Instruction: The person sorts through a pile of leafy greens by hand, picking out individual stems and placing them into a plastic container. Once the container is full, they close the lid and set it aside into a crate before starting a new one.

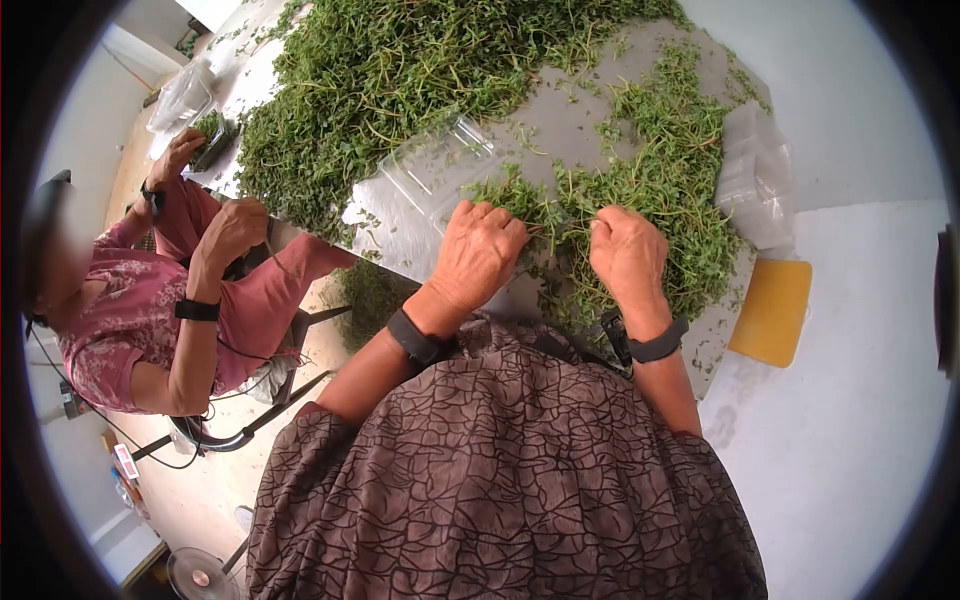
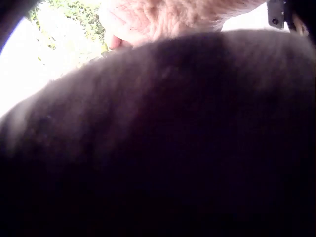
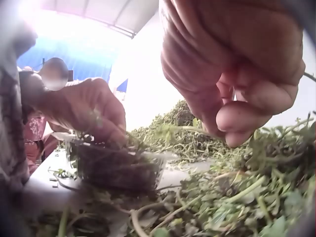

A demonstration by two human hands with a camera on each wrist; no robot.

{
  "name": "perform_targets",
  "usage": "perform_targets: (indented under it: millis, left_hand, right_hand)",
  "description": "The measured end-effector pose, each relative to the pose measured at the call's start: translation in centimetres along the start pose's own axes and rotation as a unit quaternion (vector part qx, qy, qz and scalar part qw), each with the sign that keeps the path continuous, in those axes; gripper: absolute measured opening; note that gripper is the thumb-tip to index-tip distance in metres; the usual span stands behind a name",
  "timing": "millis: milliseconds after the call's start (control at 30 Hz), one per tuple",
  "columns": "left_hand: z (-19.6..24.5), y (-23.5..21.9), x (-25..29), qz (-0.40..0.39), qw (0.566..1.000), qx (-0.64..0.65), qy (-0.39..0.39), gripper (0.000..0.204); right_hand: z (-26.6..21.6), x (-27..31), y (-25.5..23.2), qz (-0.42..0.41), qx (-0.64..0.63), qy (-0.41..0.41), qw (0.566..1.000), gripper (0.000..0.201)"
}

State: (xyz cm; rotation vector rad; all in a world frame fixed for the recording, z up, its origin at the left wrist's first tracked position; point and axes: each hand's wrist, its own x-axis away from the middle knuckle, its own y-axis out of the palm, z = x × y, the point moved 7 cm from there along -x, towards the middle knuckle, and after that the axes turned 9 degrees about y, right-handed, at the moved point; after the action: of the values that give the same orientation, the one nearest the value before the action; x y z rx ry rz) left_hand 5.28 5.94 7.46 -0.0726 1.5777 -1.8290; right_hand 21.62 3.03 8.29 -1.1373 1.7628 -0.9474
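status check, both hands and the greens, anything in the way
Left hand and right hand both curled on sprigs of the greens. Clear plastic tray just beyond the left hand. Table heaped with greens, nothing blocking.

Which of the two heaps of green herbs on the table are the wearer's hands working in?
The smaller heap at the table's near edge; left hand and right hand pinch its sprigs. The big heap lies farther off.

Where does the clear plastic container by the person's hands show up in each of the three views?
Head: the clear plastic container lies on the table just above the left hand.
Left wrist: not in it; dark fabric fills the picture.
Right wrist: lower left, under the left hand.
Shared landmark: the green herbs.
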Motion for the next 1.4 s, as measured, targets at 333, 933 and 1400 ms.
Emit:
perform_targets:
  millis: [333, 933, 1400]
  left_hand:
    - [-0.2, -2.7, 1.2, 0.068, 0.996, 0.039, -0.046, 0.017]
    - [0.8, -2.4, 5.9, -0.008, 0.996, 0.068, 0.052, 0.039]
    - [0.3, -3.6, 5.9, 0.024, 0.994, 0.097, 0.038, 0.045]
  right_hand:
    - [2.0, 0.2, -7.1, 0.087, 0.036, 0.132, 0.987, 0.021]
    - [-3.0, 2.6, 1.6, -0.183, -0.116, 0.006, 0.976, 0.028]
    - [-2.8, 2.8, -0.3, -0.172, -0.121, 0.012, 0.978, 0.032]
